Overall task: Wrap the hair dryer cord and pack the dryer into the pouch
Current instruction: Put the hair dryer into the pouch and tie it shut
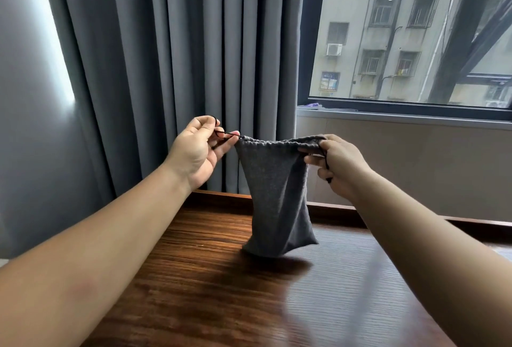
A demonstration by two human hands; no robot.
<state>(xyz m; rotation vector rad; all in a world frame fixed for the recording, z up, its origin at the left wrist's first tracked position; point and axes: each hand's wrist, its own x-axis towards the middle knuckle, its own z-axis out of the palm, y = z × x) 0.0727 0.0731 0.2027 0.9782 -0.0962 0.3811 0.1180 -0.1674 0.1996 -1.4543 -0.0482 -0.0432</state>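
Observation:
A grey fabric drawstring pouch hangs in the air above the wooden table, its bottom close to the tabletop. The mouth is gathered into a ruffled band. My left hand pinches the black drawstring loop at the pouch's left corner. On the other side, my right hand grips the right corner of the mouth, with a black drawstring running over its fingers. The pouch bulges slightly near the bottom; what is inside is hidden. No hair dryer or cord shows outside it.
Dark grey curtains hang behind the table at the left and centre. A window with a dark frame and a sill is at the right, above a beige wall panel. The table's raised back edge runs under the pouch.

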